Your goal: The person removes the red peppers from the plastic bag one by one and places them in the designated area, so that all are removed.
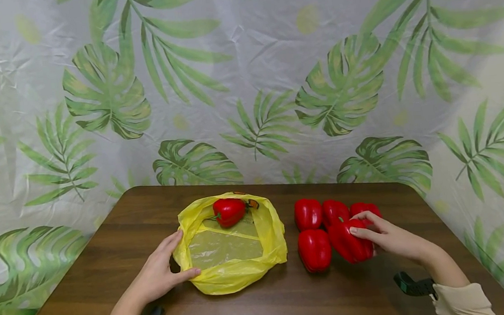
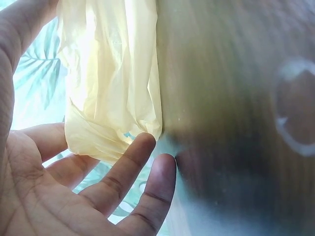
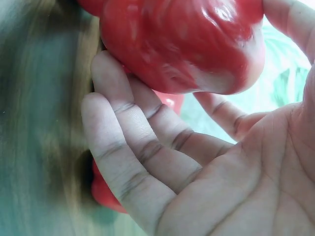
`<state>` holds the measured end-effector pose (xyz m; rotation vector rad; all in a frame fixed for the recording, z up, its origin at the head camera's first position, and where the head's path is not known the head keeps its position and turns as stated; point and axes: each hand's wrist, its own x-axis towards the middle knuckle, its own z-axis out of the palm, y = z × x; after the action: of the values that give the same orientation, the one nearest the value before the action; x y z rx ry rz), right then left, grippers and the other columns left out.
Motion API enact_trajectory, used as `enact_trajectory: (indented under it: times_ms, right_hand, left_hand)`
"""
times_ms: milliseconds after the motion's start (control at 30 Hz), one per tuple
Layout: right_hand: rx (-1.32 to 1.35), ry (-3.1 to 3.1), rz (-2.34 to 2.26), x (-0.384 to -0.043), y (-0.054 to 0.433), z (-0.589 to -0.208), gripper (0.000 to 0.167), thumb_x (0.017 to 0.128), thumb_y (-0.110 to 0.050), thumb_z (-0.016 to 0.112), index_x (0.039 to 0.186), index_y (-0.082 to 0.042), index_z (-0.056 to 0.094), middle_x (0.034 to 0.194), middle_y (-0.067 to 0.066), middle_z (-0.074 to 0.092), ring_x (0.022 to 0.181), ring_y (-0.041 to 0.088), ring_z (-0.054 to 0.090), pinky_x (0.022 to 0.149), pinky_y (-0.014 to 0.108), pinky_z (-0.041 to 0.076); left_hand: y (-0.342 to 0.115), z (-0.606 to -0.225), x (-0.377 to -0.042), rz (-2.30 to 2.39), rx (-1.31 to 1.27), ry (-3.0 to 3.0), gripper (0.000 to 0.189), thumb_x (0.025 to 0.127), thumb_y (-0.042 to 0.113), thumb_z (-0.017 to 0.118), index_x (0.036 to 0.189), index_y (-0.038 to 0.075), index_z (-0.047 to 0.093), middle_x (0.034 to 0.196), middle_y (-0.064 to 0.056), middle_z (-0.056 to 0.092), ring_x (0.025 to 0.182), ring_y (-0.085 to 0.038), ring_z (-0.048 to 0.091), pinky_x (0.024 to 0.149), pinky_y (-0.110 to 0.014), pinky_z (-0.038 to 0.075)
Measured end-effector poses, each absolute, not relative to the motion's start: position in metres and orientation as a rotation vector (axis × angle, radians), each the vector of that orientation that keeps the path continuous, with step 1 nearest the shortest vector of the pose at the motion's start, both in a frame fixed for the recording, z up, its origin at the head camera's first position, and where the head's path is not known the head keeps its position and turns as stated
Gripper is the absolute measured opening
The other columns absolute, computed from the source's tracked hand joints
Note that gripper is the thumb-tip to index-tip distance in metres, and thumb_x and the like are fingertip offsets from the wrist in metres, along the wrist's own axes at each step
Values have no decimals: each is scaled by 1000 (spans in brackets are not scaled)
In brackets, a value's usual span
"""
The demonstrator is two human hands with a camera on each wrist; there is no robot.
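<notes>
A yellow plastic bag point(image 1: 270, 236) lies with its mouth spread wide on the table. Inside it, toward the back, is one red bell pepper point(image 1: 230, 212) with a green stem. My left hand point(image 1: 156, 271) is at the bag's left side, thumb and fingers spread apart against the rim. In the left wrist view, loosely extended fingers touch the crinkled bag point(image 2: 113, 73). My right hand point(image 1: 391, 238) holds another red bell pepper point(image 1: 351, 244) between thumb and fingers. In the right wrist view, this pepper point(image 3: 182, 44) sits above the lower fingers, which are loosely bent.
Several more red bell peppers point(image 1: 315, 249) stand close together beside and behind the held one, right of the bag. The brown wooden table point(image 1: 265, 306) backs onto a leaf-patterned curtain point(image 1: 263, 76). Each wrist carries a black strapped device point(image 1: 411, 283).
</notes>
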<state>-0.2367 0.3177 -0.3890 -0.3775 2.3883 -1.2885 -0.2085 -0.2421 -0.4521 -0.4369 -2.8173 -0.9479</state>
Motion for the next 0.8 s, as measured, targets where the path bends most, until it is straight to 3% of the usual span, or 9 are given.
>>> enact_trajectory:
  times_ms: [800]
  right_hand:
    - [-275, 2397, -1270, -237, 326, -419, 56, 110, -37, 58, 144, 1, 35, 107, 11, 67, 88, 21, 64, 76, 36, 62]
  left_hand:
    - [-243, -453, -209, -946, -440, -2819, 111, 85, 53, 89, 163, -5, 38, 168, -27, 40, 152, -52, 42, 117, -70, 42]
